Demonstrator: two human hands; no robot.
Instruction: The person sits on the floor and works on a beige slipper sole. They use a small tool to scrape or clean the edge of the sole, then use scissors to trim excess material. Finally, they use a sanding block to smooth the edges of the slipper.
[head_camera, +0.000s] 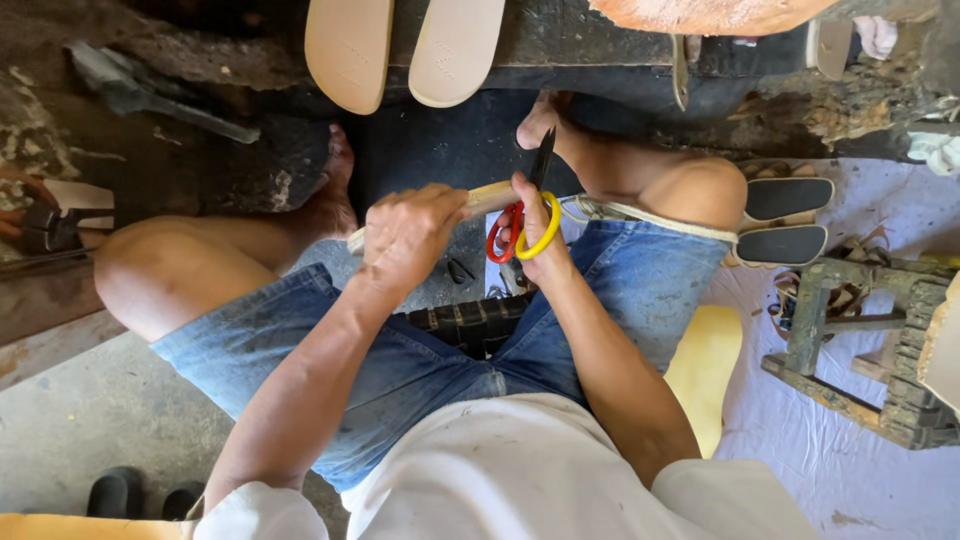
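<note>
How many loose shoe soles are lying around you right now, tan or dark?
4 clearly. Two tan soles lie side by side on the dark bench at the top. Two dark soles are stacked by the right knee. Others may be hidden or cut off at the edges.

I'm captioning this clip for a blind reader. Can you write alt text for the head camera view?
Seen from above, a seated person in denim shorts holds a pale strip in the left hand and cuts it with red-and-yellow-handled scissors in the right hand. Two tan shoe soles lie on the dark bench ahead.
</note>
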